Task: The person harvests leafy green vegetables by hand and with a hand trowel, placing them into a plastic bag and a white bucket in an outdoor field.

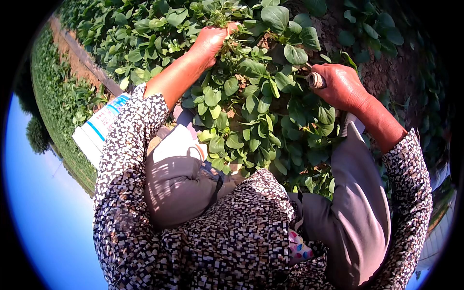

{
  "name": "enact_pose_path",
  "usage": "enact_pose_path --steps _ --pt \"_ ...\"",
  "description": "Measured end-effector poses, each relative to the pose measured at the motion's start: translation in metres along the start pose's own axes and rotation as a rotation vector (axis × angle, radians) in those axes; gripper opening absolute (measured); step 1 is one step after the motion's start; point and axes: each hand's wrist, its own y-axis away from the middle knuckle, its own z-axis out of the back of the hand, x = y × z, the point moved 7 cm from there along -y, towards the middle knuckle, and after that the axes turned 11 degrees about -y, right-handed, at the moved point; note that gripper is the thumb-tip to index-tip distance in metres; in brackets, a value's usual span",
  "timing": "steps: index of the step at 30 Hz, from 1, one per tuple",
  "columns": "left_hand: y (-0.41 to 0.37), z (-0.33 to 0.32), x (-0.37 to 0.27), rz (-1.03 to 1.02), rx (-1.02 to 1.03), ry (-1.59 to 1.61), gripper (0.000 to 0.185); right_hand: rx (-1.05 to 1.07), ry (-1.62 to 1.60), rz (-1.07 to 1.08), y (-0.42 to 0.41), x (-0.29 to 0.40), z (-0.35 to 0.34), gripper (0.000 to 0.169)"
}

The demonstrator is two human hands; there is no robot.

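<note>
At the top centre, my left hand (214, 40) is closed on a bunch of thin green weeds (219, 15) above the leafy bed. My right hand (339, 84), at the right, grips a tool by its wrapped handle (316, 80). The tool's head is hidden among the leaves. Between and below my hands grow broad-leaved green plants (253, 101), low and dense.
A white bucket with coloured writing (105, 121) stands left, beyond my left forearm. A raised strip (88, 59) runs along the bed at the upper left. My knees frame the near plants. Brown soil (378, 72) shows at the right.
</note>
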Motion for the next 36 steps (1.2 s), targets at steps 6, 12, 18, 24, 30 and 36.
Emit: enact_pose_path --steps 6,12,18,24,30,36 --pt "-0.004 -0.046 0.004 -0.525 -0.036 -1.127 0.024 0.039 0.077 0.105 0.006 0.001 0.007 0.014" --pt "0.021 -0.085 0.001 -0.571 0.046 -1.5 0.034 0.118 0.154 0.206 -0.012 0.015 0.001 0.013" --pt "0.021 -0.099 0.013 -0.534 0.132 -1.596 0.031 0.14 0.119 0.153 -0.019 0.007 -0.022 0.014" --pt "0.007 -0.093 0.008 -0.446 0.215 -1.765 0.02 0.098 -0.074 0.01 -0.029 0.005 -0.043 0.014" --pt "-0.018 -0.031 0.007 -0.288 0.072 -1.361 0.028 -0.056 -0.035 0.051 -0.017 0.002 -0.007 0.019" --pt "-0.01 0.024 -0.034 -0.177 0.164 -0.252 0.026 -0.016 -0.112 0.074 -0.022 0.014 -0.011 0.017"
